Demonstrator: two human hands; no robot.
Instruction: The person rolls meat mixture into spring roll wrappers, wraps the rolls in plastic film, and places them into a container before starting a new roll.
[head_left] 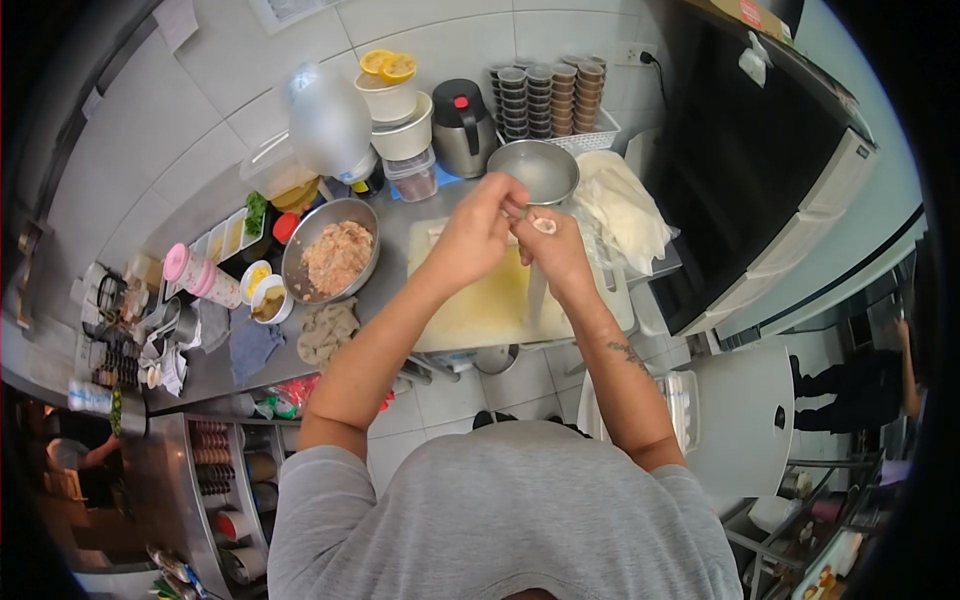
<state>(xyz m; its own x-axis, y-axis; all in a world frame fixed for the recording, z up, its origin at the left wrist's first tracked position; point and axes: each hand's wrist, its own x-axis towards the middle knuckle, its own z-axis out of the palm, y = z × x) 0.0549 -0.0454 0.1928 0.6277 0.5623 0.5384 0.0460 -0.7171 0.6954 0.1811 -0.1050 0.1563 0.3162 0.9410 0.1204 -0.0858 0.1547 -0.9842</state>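
My right hand is closed around a knife, its blade pointing down over the cutting board. A small, round, pale thing shows at the top of that fist. My left hand is right beside it, fingers pinched together close to the right thumb; what they hold, if anything, I cannot tell. Beneath both hands, the white board has a yellowish wet patch. A pale strip of food lies near its far left edge, partly hidden by my left hand.
Left of the board is a steel bowl of minced meat, with a folded cloth nearby. An empty-looking metal bowl and a white plastic bag stand behind. Stacked sauce cups and a thermal jug line the wall.
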